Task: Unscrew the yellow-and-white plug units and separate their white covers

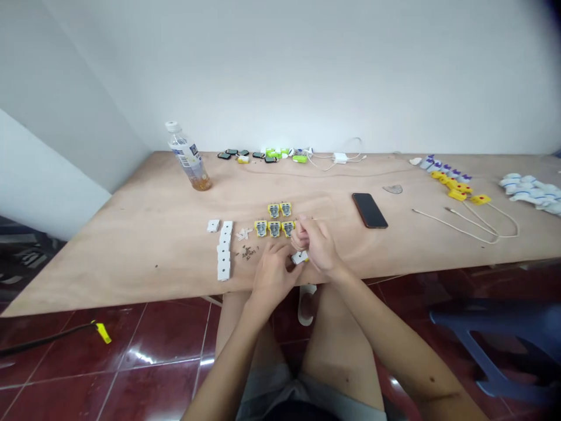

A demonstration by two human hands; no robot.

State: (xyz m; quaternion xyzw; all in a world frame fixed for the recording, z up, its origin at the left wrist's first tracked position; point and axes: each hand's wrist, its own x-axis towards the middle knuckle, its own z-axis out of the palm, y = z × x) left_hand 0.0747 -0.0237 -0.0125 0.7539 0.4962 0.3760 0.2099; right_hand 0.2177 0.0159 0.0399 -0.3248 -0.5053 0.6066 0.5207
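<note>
On our tabletop [131, 263], a phone [370, 210] lies right of the electrical modules [274, 228], cover plates [224, 251] left of them, a plastic bottle [188, 156] behind and left.

The person wears pale grey shorts [272, 396] that end above the bare thighs [339, 351]. The left hand [272, 276] and right hand [318, 245] are bare, with slim fingers, and both arms are bare too. The right forearm [407, 356] carries a small dark spot and a faint dark line toward the elbow.
</note>
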